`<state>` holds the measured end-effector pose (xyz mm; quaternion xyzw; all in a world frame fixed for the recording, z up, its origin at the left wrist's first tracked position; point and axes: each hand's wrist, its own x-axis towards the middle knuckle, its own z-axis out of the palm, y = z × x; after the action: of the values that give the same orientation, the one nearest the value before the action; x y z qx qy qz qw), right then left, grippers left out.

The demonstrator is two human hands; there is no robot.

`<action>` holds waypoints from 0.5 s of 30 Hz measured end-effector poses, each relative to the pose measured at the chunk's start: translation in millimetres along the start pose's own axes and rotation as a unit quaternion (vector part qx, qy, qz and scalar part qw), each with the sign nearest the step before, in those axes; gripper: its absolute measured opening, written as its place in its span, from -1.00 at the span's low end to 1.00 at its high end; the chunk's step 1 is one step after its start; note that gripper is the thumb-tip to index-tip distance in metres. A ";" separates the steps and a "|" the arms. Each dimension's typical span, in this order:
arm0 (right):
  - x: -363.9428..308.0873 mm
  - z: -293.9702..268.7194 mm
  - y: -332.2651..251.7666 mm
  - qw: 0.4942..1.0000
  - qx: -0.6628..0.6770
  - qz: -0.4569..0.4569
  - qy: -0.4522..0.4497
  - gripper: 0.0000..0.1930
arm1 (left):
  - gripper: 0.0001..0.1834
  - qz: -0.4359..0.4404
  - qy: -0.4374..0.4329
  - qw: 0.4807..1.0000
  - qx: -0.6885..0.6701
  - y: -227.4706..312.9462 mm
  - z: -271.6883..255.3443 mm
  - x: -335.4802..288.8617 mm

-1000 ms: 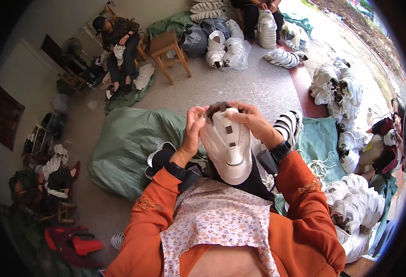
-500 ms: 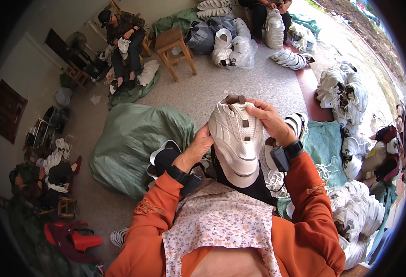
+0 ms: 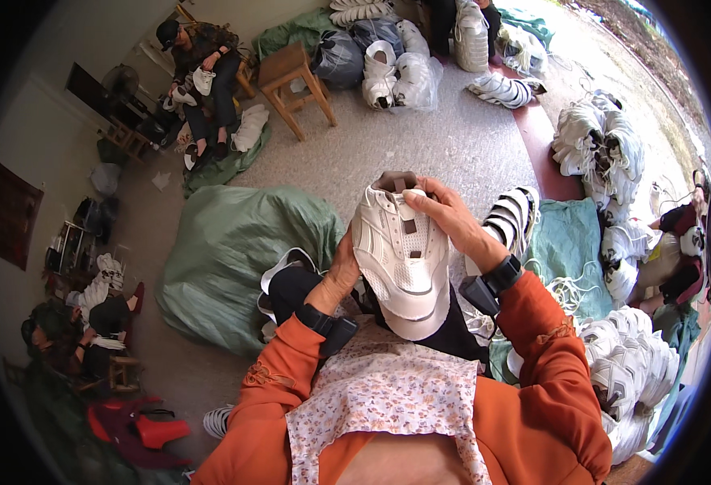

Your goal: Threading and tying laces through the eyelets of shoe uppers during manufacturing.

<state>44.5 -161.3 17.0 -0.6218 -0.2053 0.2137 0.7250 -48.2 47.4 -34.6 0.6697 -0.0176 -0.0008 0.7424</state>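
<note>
A white sneaker upper [image 3: 400, 263] with a brown lining and empty eyelets is held up above my lap, its toe toward me and its collar away. My left hand [image 3: 341, 273] grips its left side, fingers partly hidden behind it. My right hand [image 3: 455, 220] holds the collar end on the right, with the thumb on the tongue [image 3: 400, 202] and the other fingers behind. Behind my right wrist lies a stack of white uppers [image 3: 510, 220]. Loose white laces [image 3: 567, 293] rest on the green cloth [image 3: 569, 242] to the right.
A big green sack [image 3: 246, 259] bulges at the left. Bundles of white uppers [image 3: 626, 360] are heaped at the right, with more bundles [image 3: 602, 153] farther back. A wooden stool [image 3: 295, 85] stands far ahead. Co-workers [image 3: 202, 65] sit around the room; a red seat [image 3: 157, 428] is lower left.
The upper has come slightly left and closer to me in both hands. My right thumb has shifted onto the tongue near the collar. The whole view has turned a little.
</note>
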 end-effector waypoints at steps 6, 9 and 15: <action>4.0 -8.3 3.9 0.999 -0.037 -0.018 0.013 -0.56 | -0.42 -0.022 0.023 0.999 -0.007 9.5 -6.9 3.2; 9.6 -12.2 9.3 0.989 -0.144 0.024 -0.007 -0.53 | -0.52 -0.071 0.036 0.996 -0.032 7.5 -13.3 -0.1; 11.2 -10.2 18.4 0.988 -0.145 -0.050 -0.010 -0.51 | -0.63 -0.103 0.126 0.986 -0.032 7.7 -20.8 -8.6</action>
<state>58.5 -160.7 -2.3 -0.7070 -0.2717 0.1515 0.6351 -56.4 69.1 -29.3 0.6386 0.1454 0.0066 0.7556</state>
